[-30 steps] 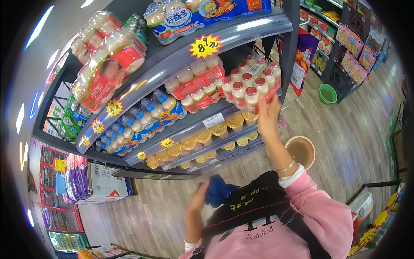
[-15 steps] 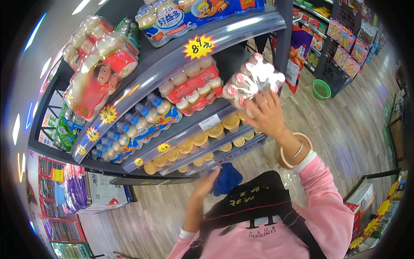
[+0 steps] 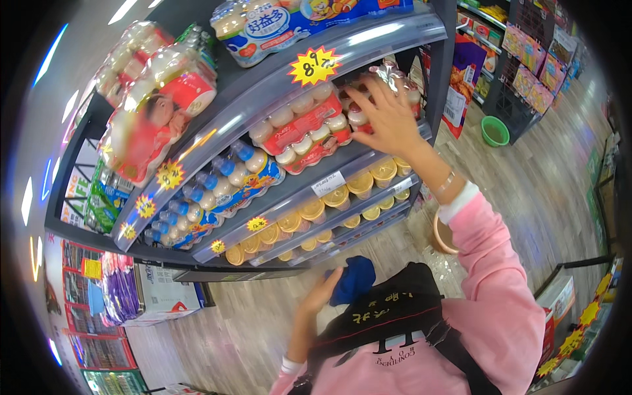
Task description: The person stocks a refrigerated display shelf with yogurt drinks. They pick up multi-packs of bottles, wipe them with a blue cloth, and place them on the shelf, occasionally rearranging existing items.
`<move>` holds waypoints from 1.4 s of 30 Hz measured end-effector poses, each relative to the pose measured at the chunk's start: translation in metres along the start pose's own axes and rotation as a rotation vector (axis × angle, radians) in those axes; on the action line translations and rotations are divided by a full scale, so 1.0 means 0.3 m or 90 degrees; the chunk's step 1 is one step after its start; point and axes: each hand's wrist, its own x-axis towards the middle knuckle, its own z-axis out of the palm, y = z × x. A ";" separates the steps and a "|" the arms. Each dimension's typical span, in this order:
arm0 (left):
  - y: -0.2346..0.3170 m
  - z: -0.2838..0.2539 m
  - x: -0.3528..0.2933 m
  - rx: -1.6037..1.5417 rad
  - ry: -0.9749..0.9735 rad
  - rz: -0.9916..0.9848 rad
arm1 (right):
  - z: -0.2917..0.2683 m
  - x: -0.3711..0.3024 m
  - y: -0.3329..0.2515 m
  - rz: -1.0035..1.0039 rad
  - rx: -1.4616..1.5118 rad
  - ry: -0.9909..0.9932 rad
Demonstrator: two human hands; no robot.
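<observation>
Right hand [image 3: 388, 125]: your fingers are spread apart over the front and top of the red-labelled bottle pack [image 3: 357, 116]; not closed around it; fingertip contact cannot be made out
Bottle pack: at the right end of the shelf, just beside the dark upright [image 3: 440, 66]; partly covered by your hand; clear wrap glints along its top
Left hand [image 3: 320, 291]: low, in front of your body; clamped on a bunched blue cloth [image 3: 356, 280], well apart from the shelf
Same shelf, leftward: a two-row red-and-white pack [image 3: 304, 128] just beside your right hand; then blue-capped bottles [image 3: 227, 178] in blue wrap
Shelf below: a row of yellow-lidded cups [image 3: 312, 209] behind a clear front strip
Floor, right: green basin [image 3: 495, 131] near a display rack [image 3: 526, 69]; pale round bucket [image 3: 446, 238] partly hidden behind your pink sleeve [image 3: 486, 243]
</observation>
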 end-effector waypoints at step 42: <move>-0.027 -0.099 0.010 -0.485 0.018 0.007 | -0.491 0.553 -0.391 -0.314 0.377 0.042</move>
